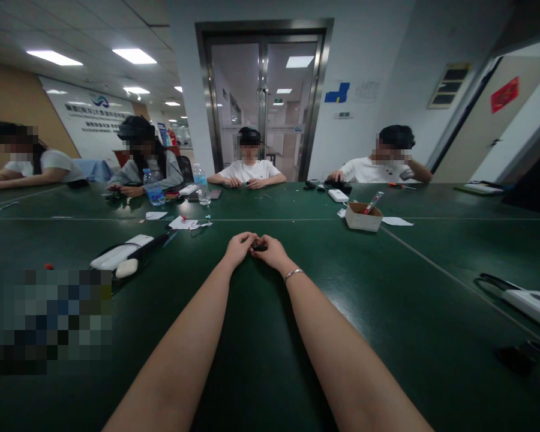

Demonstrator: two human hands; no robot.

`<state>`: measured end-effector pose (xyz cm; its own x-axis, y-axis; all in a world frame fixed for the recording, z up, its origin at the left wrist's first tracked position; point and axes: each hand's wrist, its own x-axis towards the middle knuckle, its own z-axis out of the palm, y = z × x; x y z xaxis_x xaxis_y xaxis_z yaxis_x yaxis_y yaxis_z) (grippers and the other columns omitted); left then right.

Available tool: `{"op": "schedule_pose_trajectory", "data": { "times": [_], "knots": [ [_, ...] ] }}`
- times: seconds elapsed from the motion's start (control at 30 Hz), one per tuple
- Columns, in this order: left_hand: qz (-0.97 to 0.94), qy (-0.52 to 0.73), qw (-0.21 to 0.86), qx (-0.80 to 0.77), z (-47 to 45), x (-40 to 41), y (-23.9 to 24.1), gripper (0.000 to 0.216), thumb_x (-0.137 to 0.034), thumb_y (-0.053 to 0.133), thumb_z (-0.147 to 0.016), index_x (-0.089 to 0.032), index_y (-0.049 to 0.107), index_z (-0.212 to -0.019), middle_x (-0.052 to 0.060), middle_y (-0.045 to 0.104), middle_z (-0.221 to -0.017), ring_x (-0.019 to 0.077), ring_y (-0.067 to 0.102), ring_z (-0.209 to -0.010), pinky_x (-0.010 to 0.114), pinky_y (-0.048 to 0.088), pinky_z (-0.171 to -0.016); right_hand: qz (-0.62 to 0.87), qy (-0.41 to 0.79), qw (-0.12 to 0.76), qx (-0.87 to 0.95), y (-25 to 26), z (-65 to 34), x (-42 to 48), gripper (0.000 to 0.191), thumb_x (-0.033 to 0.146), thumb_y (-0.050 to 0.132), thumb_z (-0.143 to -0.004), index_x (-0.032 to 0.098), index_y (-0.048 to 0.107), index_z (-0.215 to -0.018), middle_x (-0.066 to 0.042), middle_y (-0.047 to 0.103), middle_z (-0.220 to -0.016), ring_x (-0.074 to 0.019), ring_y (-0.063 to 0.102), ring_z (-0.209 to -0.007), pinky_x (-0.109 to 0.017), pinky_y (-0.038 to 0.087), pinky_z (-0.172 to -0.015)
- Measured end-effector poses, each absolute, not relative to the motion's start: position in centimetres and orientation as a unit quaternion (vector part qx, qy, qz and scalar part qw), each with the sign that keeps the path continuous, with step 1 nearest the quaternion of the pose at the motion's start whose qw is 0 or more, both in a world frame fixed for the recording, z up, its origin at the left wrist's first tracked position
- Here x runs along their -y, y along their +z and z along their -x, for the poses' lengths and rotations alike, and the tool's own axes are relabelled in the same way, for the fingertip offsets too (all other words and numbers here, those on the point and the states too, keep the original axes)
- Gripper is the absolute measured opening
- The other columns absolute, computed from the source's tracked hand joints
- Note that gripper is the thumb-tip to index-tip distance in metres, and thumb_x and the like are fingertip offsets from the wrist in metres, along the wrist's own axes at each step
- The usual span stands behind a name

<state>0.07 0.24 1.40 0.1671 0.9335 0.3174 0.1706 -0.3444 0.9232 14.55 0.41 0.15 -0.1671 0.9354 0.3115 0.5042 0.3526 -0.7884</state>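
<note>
Both of my arms stretch forward over the dark green table [261,336]. My left hand [239,247] and my right hand [272,251] meet at the table's middle, fingers curled closed around a small dark object [258,246] held between them. What the object is I cannot make out. A thin bracelet [293,274] sits on my right wrist.
A small cardboard box [363,216] with a red-tipped tool stands ahead right. White devices with black cables lie at left [117,257] and far right [533,303]. Two water bottles [201,185], paper scraps and several seated people line the far edge. Glass doors stand behind.
</note>
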Motion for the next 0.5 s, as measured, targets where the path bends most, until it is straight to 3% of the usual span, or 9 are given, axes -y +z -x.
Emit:
{"op": "schedule_pose_trajectory", "data": {
  "times": [0.1,0.2,0.4,0.5],
  "knots": [
    [-0.639,0.468,0.433,-0.431,-0.3,-0.1,1.8,0.047,-0.057,0.051,-0.076,-0.014,0.065,-0.088,0.006,0.063,-0.079,0.0110,0.054,-0.056,0.021,0.039,-0.050,0.526,0.208,0.381,0.731,0.2,-14.6,-0.4,0.026,0.029,0.079,-0.060,0.018,0.058,-0.071,-0.003,0.061,-0.083,-0.0192,0.057,-0.081,-0.033,0.045,-0.076],
    [-0.657,0.443,0.433,-0.429,0.0,0.6,2.2,0.039,-0.050,0.062,-0.071,-0.015,0.065,-0.088,0.006,0.064,-0.080,0.0122,0.057,-0.059,0.022,0.041,-0.051,0.531,0.179,0.344,0.754,0.9,-15.0,0.3,0.026,0.032,0.077,-0.064,0.017,0.059,-0.075,-0.006,0.060,-0.088,-0.0209,0.056,-0.085,-0.034,0.044,-0.078],
    [-0.660,0.289,0.523,-0.455,5.5,6.9,4.6,0.036,-0.045,0.067,-0.068,-0.018,0.061,-0.091,0.007,0.064,-0.086,0.0144,0.061,-0.063,0.023,0.044,-0.053,0.426,0.254,0.182,0.849,4.9,-21.1,5.8,0.024,0.032,0.075,-0.067,0.021,0.067,-0.087,-0.006,0.061,-0.100,-0.0235,0.056,-0.093,-0.036,0.043,-0.084],
    [-0.633,0.238,0.552,-0.488,10.4,12.2,6.5,0.035,-0.045,0.069,-0.066,-0.020,0.062,-0.090,0.008,0.064,-0.091,0.0175,0.063,-0.070,0.025,0.045,-0.055,0.447,0.195,0.130,0.863,8.0,-28.0,9.5,0.027,0.039,0.070,-0.071,0.025,0.069,-0.094,-0.007,0.063,-0.104,-0.0301,0.048,-0.113,-0.044,0.037,-0.093]
  ]
}}
